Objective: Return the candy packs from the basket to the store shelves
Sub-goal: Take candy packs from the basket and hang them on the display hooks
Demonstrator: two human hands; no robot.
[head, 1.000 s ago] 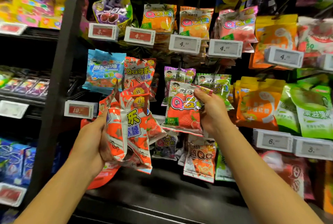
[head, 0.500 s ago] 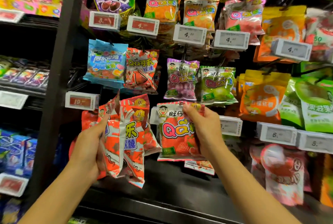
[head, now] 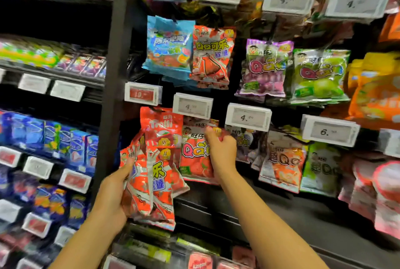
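Red cola candy packs (head: pixel 151 184) gripped in left hand (head: pixel 112 197), right hand (head: pixel 220 149) pinching strawberry pack (head: pixel 192 160)

Both bare forearms reach forward and up. Left hand (head: pixel 112 199) curled, thumb on top, gripping a bundle. Right hand (head: pixel 223 151) raised higher, fingers (head: pixel 211 136) pinching at the top, wrist bent.

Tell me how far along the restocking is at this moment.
Done: nothing can be confirmed; the basket is out of view. In hand: the right hand pinches the top of a red QQ pack just under a price tag. Left: the bundle of red cola packs gripped by the left hand.
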